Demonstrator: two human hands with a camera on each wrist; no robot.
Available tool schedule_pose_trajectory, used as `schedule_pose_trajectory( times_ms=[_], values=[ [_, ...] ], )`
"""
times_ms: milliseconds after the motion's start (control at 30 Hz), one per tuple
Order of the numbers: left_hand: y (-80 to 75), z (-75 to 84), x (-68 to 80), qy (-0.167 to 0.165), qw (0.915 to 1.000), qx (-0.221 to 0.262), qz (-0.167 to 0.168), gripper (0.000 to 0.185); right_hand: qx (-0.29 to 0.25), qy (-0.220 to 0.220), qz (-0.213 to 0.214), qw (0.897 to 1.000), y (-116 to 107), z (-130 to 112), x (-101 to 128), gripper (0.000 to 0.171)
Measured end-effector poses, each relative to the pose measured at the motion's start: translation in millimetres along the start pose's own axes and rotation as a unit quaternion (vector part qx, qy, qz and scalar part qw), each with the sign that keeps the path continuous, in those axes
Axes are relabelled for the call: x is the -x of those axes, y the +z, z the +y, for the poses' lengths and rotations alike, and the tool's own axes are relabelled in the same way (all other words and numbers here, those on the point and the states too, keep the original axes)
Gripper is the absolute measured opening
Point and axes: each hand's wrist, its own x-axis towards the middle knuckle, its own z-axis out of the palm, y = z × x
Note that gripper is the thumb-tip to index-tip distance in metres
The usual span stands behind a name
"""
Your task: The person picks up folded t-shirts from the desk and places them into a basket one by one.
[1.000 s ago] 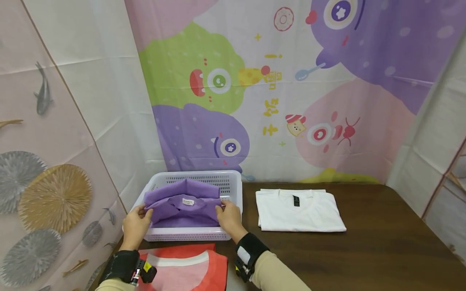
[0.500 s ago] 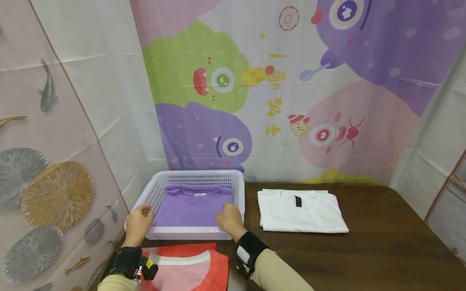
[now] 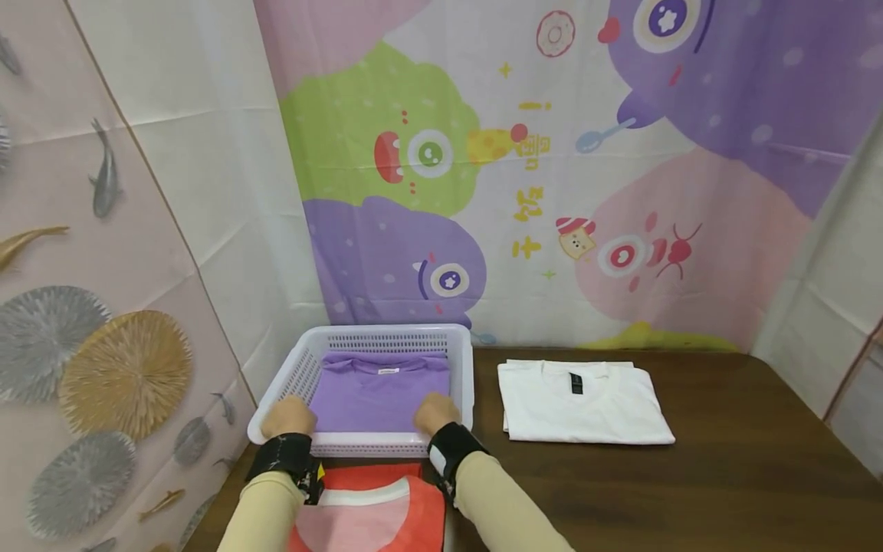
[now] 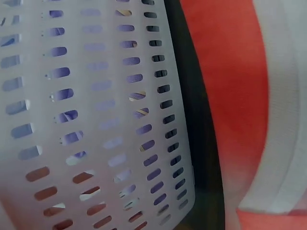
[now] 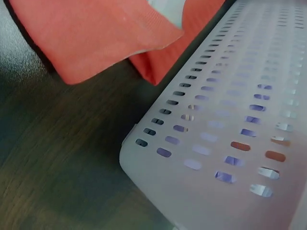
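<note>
A folded purple T-shirt lies flat in a white perforated plastic basket, collar toward the back. At the basket's front left corner is my left hand, reaching over the rim. My right hand is at the front right corner, by the shirt's right edge. Both hands show their backs, and their fingertips are hidden. In both wrist views the front wall of the basket fills much of the picture, with skin tones showing through some slots. Whether the fingers grip the rim or press the shirt cannot be seen.
A folded red and pink T-shirt with a white collar band lies right in front of the basket, between the forearms. To the right, a folded white T-shirt rests on the dark wooden table. Patterned curtains stand behind and at the sides.
The purple T-shirt, held up by both hands a second ago, now lies flat in the basket. The hands let go of its edges and moved down to the front corners.
</note>
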Motion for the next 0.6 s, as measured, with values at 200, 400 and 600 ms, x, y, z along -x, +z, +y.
schedule_pose_trajectory(
  times_ms=[200, 400, 600],
  values=[
    [3.5, 0.4, 2.2, -0.005, 0.9993, -0.012, -0.035, 0.029, 0.047, 0.006, -0.020, 0.999, 106, 35, -105, 0.017],
    [5.3, -1.6, 1.5, 0.002, 0.9986, -0.004, -0.052, 0.027, 0.085, -0.013, -0.020, 0.996, 221, 76, -220, 0.020],
    [5.4, -1.6, 0.8, -0.007, 0.9993, 0.014, -0.034, 0.028, 0.051, -0.027, 0.026, 0.998, 162, 61, -162, 0.020]
  ],
)
